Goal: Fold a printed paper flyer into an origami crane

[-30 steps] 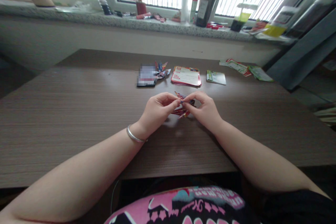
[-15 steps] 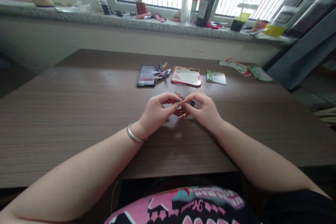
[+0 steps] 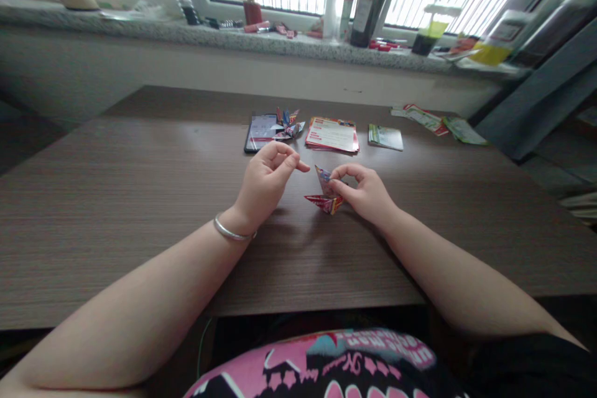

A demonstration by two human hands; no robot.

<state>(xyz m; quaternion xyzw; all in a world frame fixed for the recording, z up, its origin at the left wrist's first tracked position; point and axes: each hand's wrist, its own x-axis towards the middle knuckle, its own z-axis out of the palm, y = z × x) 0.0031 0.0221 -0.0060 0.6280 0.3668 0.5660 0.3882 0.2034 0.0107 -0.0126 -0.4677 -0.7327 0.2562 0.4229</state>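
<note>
My right hand (image 3: 361,186) pinches a folded paper piece (image 3: 326,204) between thumb and fingers, just above the table. The piece looks like origami, with pointed red and bluish printed flaps spreading to the left; its right end is hidden by my fingers. To the left, apart from the paper, my left hand (image 3: 270,174) is raised with its thumb tip against a curled finger and another fingertip sticking out. I see nothing in it. Behind it, a similar folded paper shape (image 3: 290,129) with several points leans at the right edge of a phone (image 3: 261,132).
Past my hands, a stack of printed cards (image 3: 332,135) and a smaller card pile (image 3: 385,137) lie on the brown table (image 3: 140,199). Paper strips (image 3: 426,119) rest at the back right. Bottles and small items crowd the stone windowsill (image 3: 209,37).
My left hand has let go of the folded paper and drawn back to the left. My right hand keeps its hold, and more of the paper's flaps now show.
</note>
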